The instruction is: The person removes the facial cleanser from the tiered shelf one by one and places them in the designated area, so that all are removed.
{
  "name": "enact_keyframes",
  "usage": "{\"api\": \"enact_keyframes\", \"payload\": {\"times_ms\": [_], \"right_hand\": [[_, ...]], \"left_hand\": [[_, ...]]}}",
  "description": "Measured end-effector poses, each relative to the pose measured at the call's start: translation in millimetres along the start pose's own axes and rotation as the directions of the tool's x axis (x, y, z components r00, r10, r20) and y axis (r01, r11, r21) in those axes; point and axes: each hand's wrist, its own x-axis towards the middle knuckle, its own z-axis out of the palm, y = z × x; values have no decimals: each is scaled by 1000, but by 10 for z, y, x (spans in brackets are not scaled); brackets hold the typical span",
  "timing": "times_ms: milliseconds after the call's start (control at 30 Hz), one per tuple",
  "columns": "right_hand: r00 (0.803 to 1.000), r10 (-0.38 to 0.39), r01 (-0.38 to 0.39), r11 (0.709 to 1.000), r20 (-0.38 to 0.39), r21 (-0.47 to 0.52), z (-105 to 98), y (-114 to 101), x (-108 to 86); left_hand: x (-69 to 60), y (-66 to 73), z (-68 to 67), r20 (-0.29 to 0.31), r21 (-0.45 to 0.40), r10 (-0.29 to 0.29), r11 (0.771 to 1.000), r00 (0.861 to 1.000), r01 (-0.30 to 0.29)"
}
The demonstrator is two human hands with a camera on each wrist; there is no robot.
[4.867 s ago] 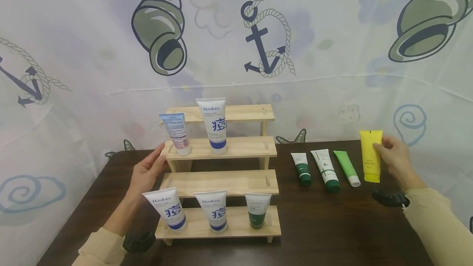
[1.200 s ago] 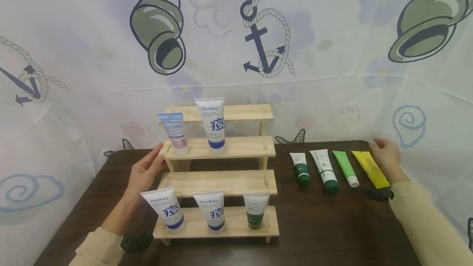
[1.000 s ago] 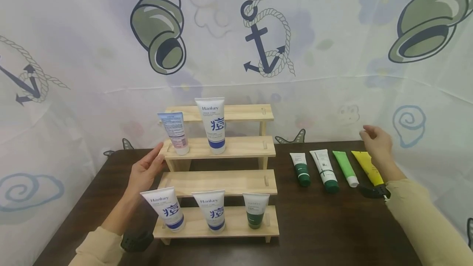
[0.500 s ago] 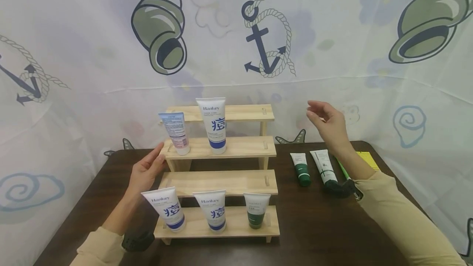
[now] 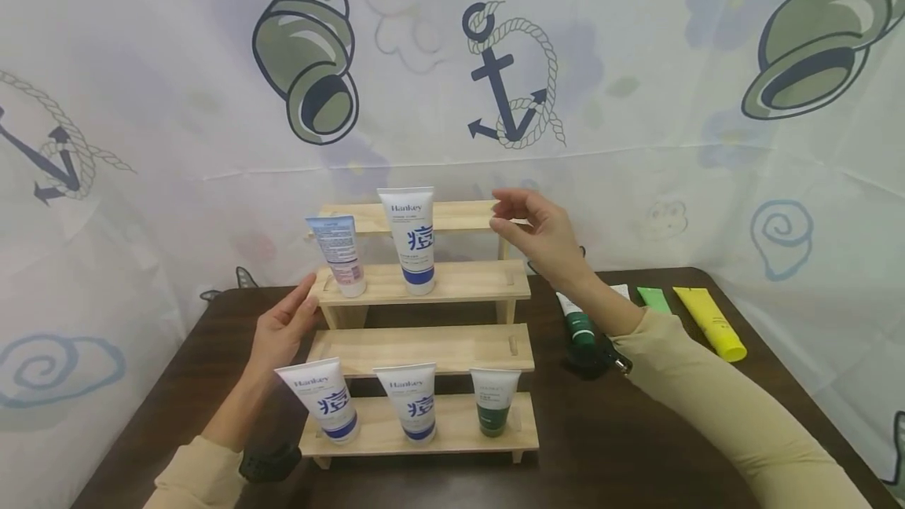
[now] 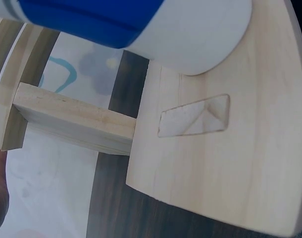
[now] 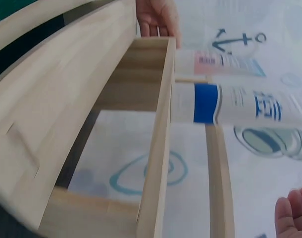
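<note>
In the head view, the left hand (image 5: 279, 330) touches the left end of a tiered wooden stand (image 5: 424, 342) with relaxed fingers. Beside the top tier's right end is the right hand (image 5: 540, 234), thumb and fingers apart with nothing between them; whether it touches the wood cannot be told. A blue-and-pink tube (image 5: 339, 254) and a tall white tube (image 5: 408, 236) stand on the second tier from the top. On the bottom tier are two white-and-blue tubes (image 5: 325, 399) and a white-and-green tube (image 5: 493, 399). The right wrist view shows the white tube (image 7: 245, 105) and the left hand (image 7: 158, 17).
Right of the stand on the dark table (image 5: 679, 415) lie a yellow tube (image 5: 709, 322), a green tube (image 5: 654, 299) and a white-and-green tube (image 5: 580, 326). Another white tube (image 5: 621, 290) is mostly hidden under the right forearm. A patterned cloth (image 5: 636, 179) hangs behind.
The right hand set down the yellow tube, let it go, and moved left across the other tubes to the stand's top right. The left hand has stayed at the stand.
</note>
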Motion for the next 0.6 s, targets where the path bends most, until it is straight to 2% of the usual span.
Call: {"api": "enact_keyframes", "payload": {"times_ms": [233, 400, 600], "right_hand": [[999, -16, 14, 999, 32, 36, 220, -57, 72], [999, -16, 13, 997, 49, 71, 323, -74, 118], [998, 13, -19, 997, 67, 79, 444, -106, 172]], "left_hand": [[-5, 15, 16, 1, -2, 14, 1000, 1000, -14], [-4, 26, 23, -7, 33, 2, 999, 1000, -2], [-17, 11, 5, -11, 31, 2, 1000, 1000, -2]]}}
